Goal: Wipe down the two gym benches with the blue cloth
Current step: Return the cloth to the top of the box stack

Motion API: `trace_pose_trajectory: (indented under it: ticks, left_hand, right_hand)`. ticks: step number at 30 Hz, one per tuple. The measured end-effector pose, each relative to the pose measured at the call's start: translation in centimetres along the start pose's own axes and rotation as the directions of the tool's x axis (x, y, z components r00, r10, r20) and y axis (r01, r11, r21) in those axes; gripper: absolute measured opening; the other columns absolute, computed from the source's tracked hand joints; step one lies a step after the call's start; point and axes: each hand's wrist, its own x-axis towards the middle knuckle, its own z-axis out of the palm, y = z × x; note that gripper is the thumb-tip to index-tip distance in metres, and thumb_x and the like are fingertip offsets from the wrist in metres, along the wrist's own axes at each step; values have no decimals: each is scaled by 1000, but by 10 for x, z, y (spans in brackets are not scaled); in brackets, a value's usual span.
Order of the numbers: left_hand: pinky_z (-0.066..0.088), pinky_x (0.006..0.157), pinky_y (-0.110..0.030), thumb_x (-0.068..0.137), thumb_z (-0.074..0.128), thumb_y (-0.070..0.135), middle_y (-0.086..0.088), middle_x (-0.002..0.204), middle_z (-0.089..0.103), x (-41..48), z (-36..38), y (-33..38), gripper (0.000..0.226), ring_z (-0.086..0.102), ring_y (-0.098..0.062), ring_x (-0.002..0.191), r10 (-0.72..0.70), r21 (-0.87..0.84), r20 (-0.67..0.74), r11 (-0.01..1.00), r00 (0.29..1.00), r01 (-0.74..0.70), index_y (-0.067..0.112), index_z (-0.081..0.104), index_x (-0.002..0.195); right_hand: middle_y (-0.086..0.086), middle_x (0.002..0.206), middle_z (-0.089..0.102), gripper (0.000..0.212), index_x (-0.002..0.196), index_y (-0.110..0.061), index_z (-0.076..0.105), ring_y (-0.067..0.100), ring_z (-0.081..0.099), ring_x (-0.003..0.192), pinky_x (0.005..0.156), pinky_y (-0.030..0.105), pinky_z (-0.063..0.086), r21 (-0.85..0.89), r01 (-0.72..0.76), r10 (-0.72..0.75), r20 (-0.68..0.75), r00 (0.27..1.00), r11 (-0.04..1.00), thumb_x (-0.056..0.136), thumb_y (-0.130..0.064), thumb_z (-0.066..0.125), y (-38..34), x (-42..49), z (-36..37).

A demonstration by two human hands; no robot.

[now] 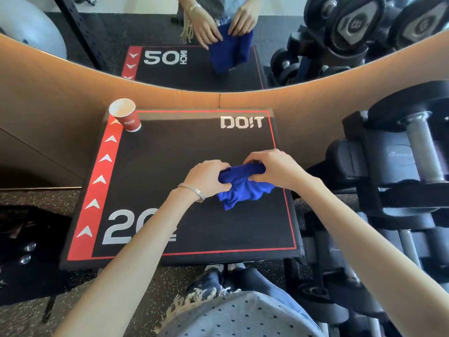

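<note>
A crumpled blue cloth (243, 186) is bunched between both my hands just above the black padded box top (170, 166), which has a red arrow stripe on its left and "DO!T" and "20" printed in white. My left hand (209, 177) grips the cloth's left side, a silver bangle on its wrist. My right hand (269, 166) grips the cloth's top right. The cloth's lower part hangs down onto the black surface. No gym bench is recognisable in view apart from this padded box.
A red paper cup (126, 115) stands on the box's far left corner. A wall mirror (218, 45) behind reflects my hands and the cloth. A dumbbell rack (398, 166) crowds the right side. A dark bag (26, 239) lies on the speckled floor at left.
</note>
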Motion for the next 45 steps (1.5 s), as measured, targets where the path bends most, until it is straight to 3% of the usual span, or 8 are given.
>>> trace_pose_trajectory:
  ticks: [8,11,13,16,20,23,26,45]
  left_hand:
    - [39,64,-29,75,71,35,5,72,57,7,-19,-5,25,51,-15,65,10,-256,461,959,888,122,14,63,86]
    - [43,75,-34,79,68,31,-3,92,62,15,1,-9,30,56,-23,82,-135,-158,323,968,937,194,14,61,104]
    - [44,88,-38,84,61,23,-6,118,56,14,19,-10,43,55,-28,105,-215,72,152,976,965,207,18,50,125]
    - [38,100,-37,87,51,14,-5,138,44,6,45,-11,53,44,-27,124,-90,259,-15,962,996,90,16,39,138]
    - [18,116,-31,94,47,23,-4,156,24,-6,73,-15,54,21,-21,143,55,293,175,950,983,-106,18,32,146]
    - [11,119,-35,95,48,36,-9,160,-1,-19,93,-18,63,4,-25,147,35,384,329,908,944,-167,22,19,150]
    - [8,119,-37,93,51,41,-10,160,-5,-20,108,-18,80,-1,-26,148,2,459,315,875,949,-154,18,1,151]
    - [12,118,-35,92,53,39,-5,159,-11,101,87,-33,82,-4,-22,148,14,366,290,922,957,-125,18,-1,151]
  right_hand:
    - [3,92,68,25,101,-14,67,19,60,84,76,32,47,166,-105,8,502,865,980,84,-32,69,14,6,-12]
    - [5,112,65,28,116,-13,63,21,59,101,87,30,46,67,-134,106,319,942,989,89,-20,63,25,16,8]
    - [6,124,56,34,124,-13,58,26,56,109,92,37,47,-21,-199,200,117,973,980,90,-7,55,30,15,28]
    - [4,130,49,42,128,-12,55,27,55,112,90,36,47,-17,-209,209,-3,978,978,89,1,46,34,1,58]
    - [7,144,40,44,137,-11,46,25,44,128,102,34,39,-27,-167,168,62,984,986,94,-6,44,28,-14,92]
    - [10,158,11,58,150,-13,18,25,13,146,112,32,29,-140,-162,188,199,962,977,99,-29,44,24,-29,121]
    - [14,158,-8,68,150,-13,1,28,-6,146,114,33,27,-258,-192,247,201,948,947,100,-38,38,24,-38,142]
    - [14,158,-13,69,150,-13,-4,33,-12,145,118,46,8,-215,-324,368,216,904,921,100,-27,42,76,58,107]
